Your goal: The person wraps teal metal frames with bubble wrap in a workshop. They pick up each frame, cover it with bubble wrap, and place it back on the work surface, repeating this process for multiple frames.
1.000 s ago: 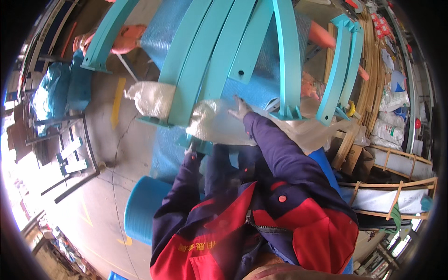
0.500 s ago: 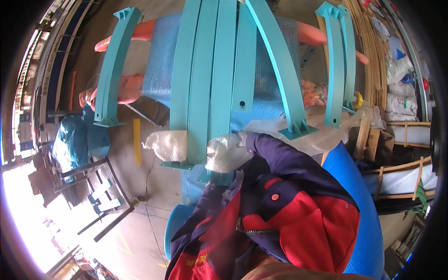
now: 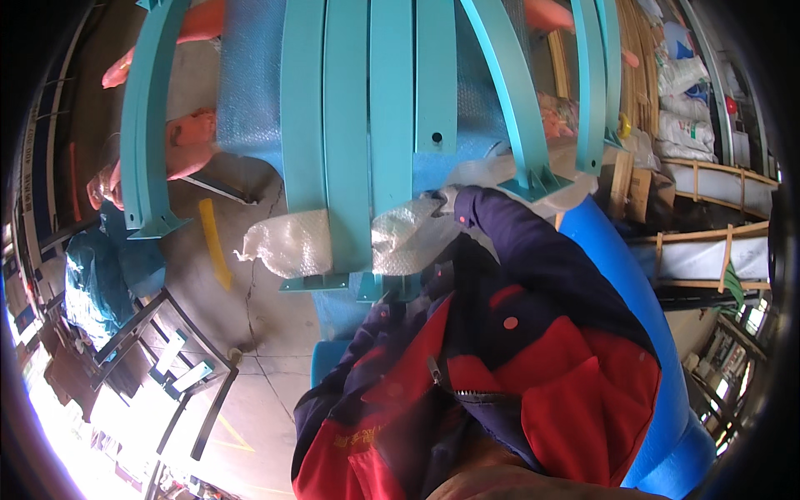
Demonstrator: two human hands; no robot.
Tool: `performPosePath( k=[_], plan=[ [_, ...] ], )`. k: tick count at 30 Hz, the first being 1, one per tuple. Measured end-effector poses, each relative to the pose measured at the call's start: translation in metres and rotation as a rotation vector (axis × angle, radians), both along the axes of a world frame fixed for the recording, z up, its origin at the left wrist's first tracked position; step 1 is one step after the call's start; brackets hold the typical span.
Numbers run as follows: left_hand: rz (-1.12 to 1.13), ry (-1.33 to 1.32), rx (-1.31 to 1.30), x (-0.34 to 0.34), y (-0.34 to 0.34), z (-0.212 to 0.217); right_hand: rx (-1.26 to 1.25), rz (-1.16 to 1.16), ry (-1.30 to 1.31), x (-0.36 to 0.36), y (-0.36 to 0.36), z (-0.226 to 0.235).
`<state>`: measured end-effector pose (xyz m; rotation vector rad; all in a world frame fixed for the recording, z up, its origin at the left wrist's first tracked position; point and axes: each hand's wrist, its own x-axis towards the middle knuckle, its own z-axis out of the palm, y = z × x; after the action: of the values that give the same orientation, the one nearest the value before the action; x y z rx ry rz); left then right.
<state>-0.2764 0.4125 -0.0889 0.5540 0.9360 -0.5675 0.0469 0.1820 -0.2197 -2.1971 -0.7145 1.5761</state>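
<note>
Long turquoise metal beams (image 3: pixel 347 133) lie side by side in front of me, with flat end plates (image 3: pixel 314 282) toward my body. A bubble-wrap piece (image 3: pixel 287 242) covers the end of the left one. Another bubble-wrap strip (image 3: pixel 400 237) lies across a neighbouring beam's end and tapers toward my right hand (image 3: pixel 447 201). That gloved hand is closed on the strip's right end, beside the beam. My left sleeve (image 3: pixel 367 337) reaches under the near end plate. The left hand's fingers are hidden and blurred there.
Turquoise posts with foot plates stand at left (image 3: pixel 154 125) and right (image 3: pixel 521 117). Blue bubble wrap (image 3: pixel 250 92) and orange-wrapped supports (image 3: pixel 192 146) lie beneath the beams. A big blue roll (image 3: pixel 617 292) is by my right side. A dark metal frame (image 3: pixel 221 408) stands at lower left.
The whole view has shifted, with the beam ends now higher in the picture. The bubble-wrap strip at my right hand looks drawn out more toward the right. The left hand stays low near the end plate.
</note>
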Motion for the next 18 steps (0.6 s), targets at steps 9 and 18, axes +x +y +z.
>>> performPosePath(
  k=[9, 18],
  plan=[
    [-0.102, -0.01, -0.008, -0.015, -0.001, 0.015, 0.001, -0.059, -0.215, 0.063, -0.049, 0.019],
    [-0.193, 0.05, 0.118, -0.019, -0.013, 0.033, -0.088, -0.371, -0.371, 0.067, 0.008, 0.028]
  ],
)
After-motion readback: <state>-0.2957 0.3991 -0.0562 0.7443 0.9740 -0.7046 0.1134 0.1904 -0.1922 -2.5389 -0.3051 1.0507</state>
